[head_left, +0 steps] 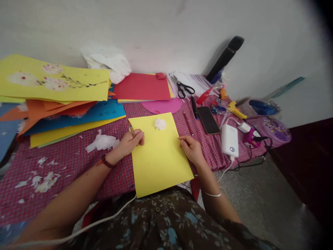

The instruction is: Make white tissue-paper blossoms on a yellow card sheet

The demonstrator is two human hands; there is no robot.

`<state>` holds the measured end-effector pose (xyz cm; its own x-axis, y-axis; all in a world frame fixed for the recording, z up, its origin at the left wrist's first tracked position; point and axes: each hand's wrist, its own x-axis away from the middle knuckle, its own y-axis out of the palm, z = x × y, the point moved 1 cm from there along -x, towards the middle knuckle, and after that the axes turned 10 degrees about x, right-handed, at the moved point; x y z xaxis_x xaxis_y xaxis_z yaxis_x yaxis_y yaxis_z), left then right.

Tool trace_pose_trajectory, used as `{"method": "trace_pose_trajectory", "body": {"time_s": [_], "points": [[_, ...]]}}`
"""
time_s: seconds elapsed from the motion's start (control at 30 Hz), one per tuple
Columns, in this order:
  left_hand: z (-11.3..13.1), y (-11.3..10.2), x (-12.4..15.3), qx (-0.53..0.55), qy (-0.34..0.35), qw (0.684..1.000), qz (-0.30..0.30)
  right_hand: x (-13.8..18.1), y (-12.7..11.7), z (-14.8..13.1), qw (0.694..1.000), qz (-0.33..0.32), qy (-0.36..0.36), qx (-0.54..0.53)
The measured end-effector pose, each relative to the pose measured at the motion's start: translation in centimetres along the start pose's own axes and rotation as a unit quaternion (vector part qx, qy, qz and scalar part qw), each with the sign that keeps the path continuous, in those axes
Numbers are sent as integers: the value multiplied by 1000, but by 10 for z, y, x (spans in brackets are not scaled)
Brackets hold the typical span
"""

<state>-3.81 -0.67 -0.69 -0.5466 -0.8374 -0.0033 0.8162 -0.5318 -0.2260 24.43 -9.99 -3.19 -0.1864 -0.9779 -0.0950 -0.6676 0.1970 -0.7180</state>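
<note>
A yellow sheet of paper (158, 163) lies before me at the table's front edge, with a white fluffy paper flower (160, 124) near its top. At the sheet's left edge, my left hand (130, 141) is closed around a slim brown pen (131, 127), which points up and away from me. My right hand (191, 148) rests at the right edge of the sheet, thumb and fingers curled together on that edge. Crumpled white tissue (102, 142) lies beside my left wrist, and a dark red pencil (188, 123) lies beyond my right hand.
Stacked coloured papers, topped by a yellow sheet with painted flowers (52, 81), stand at left. Red paper (142, 86) and black scissors (184, 89) lie at the back. At right are a phone (208, 119), a white power bank (229, 140), cables and a yellow glue gun (236, 110).
</note>
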Motion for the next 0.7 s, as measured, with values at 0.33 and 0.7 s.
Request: {"method": "trace_pose_trajectory", "body": {"time_s": [0.33,0.7], "points": [[-1,-1,0,-17,-4,1000,0,-1,0,-1,1000,1,-12,13],[-1,-1,0,0,-11,1000,-2,0,0,3,1000,-2,-6,17]]}}
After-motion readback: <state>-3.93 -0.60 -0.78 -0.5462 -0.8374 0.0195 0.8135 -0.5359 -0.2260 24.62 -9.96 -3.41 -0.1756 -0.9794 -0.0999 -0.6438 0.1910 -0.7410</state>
